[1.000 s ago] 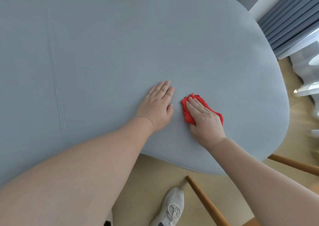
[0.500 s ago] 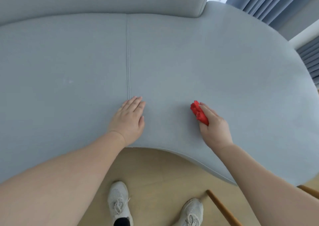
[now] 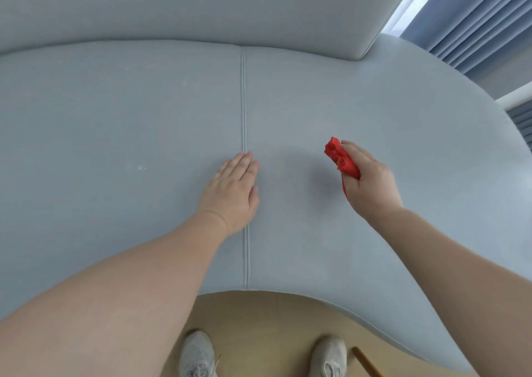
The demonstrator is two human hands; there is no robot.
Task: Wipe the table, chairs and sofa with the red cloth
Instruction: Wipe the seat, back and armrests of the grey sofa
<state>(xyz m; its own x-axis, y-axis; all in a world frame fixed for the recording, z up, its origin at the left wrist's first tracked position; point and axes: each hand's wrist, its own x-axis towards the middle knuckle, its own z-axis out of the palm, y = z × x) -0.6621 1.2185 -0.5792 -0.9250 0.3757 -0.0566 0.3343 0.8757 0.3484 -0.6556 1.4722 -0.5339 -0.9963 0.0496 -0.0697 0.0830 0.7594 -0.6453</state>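
Note:
A light grey-blue sofa seat (image 3: pixel 115 123) fills most of the view, with a stitched seam (image 3: pixel 244 103) down its middle and the backrest (image 3: pixel 201 8) behind. My left hand (image 3: pixel 233 192) lies flat on the seat with straight fingers, right over the seam. My right hand (image 3: pixel 368 183) grips the bunched red cloth (image 3: pixel 341 159), which sticks out to the left of its fingers. That hand appears raised a little above the cushion, with a shadow under it.
Blue-grey curtains (image 3: pixel 472 22) hang at the upper right. The sofa's curved front edge (image 3: pixel 288 291) borders a light wooden floor (image 3: pixel 264 325), where two white shoes (image 3: pixel 197 355) stand. A wooden leg (image 3: pixel 367 362) shows at the bottom right.
The view has swung left and up, bringing in the seam and backrest. My right hand went from pressing the cloth flat to gripping it bunched and lifted. My left hand slid onto the seam.

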